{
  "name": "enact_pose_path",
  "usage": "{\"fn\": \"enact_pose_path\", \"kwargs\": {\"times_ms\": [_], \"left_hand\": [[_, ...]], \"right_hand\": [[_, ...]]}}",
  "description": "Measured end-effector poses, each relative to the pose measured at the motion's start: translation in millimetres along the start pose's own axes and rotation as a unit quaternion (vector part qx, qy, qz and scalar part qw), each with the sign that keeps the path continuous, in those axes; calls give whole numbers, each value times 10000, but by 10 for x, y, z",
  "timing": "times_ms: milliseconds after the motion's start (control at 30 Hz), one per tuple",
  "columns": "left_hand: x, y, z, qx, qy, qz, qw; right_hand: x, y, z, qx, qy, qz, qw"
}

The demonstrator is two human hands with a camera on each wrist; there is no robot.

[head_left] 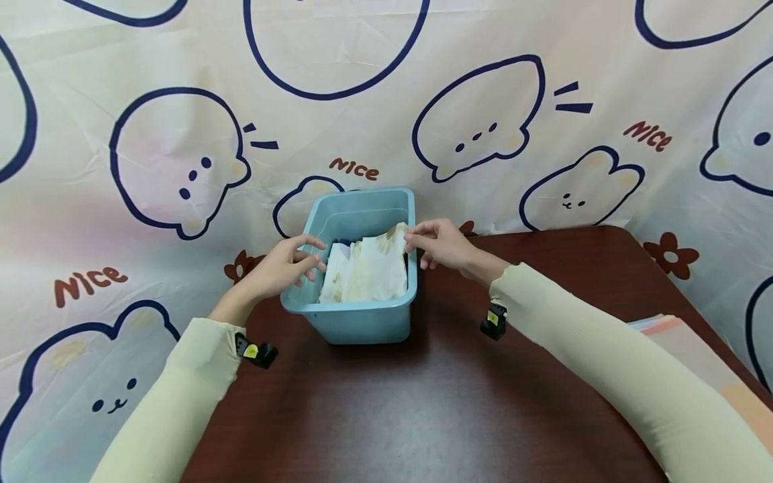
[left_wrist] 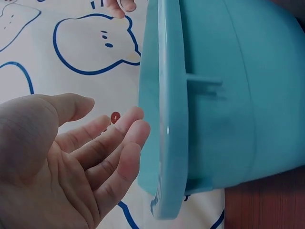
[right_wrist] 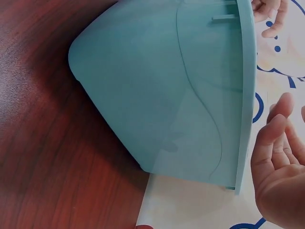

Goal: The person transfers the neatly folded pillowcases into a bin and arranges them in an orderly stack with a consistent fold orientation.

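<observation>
A light blue plastic bin [head_left: 362, 325] stands on the table near the wall. Inside it lie folded white cloths [head_left: 383, 272] with brownish-yellow patterns, and a bit of dark blue fabric [head_left: 345, 241] shows behind them. My left hand [head_left: 288, 265] hovers at the bin's left rim, fingers loosely bent with nothing in them; the left wrist view shows the bare palm [left_wrist: 62, 167] beside the rim. Over the right rim is my right hand [head_left: 445, 245], its fingertips close to the cloth's upper right corner. In the right wrist view, no cloth shows in its relaxed fingers [right_wrist: 271, 138].
The dark reddish-brown table [head_left: 459, 402] reaches toward me. A stack of pastel-coloured sheets or cloths [head_left: 694, 355] lies at its right side, partly behind my right sleeve. Behind hangs a white curtain [head_left: 374, 127] printed with blue bear outlines.
</observation>
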State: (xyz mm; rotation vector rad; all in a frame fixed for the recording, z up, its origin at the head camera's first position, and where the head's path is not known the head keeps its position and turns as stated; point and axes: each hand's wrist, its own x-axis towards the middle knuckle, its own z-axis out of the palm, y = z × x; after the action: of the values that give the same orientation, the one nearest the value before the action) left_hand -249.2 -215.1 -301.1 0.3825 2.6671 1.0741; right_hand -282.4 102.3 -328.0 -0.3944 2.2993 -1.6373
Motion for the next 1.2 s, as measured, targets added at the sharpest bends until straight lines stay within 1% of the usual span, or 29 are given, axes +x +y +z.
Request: {"fn": "enact_pose_path", "kwargs": {"times_ms": [167, 433, 633, 900, 1200], "left_hand": [[-42, 12, 47, -88, 20, 137, 9999], [-146, 64, 91, -88, 101, 246, 9996], [-218, 81, 141, -102, 149, 319, 9993], [-257, 125, 214, -127, 228, 504, 9984], [-332, 146, 280, -54, 275, 612, 9977]], "right_hand": [[-77, 33, -35, 27, -17, -39, 10000], [-187, 36, -122, 140, -48, 125, 9998], [-270, 90, -218, 12, 36, 172, 9998], [-368, 150, -353, -125, 100, 258, 9995], [-469, 263, -476, -251, 111, 173, 9995]]}}
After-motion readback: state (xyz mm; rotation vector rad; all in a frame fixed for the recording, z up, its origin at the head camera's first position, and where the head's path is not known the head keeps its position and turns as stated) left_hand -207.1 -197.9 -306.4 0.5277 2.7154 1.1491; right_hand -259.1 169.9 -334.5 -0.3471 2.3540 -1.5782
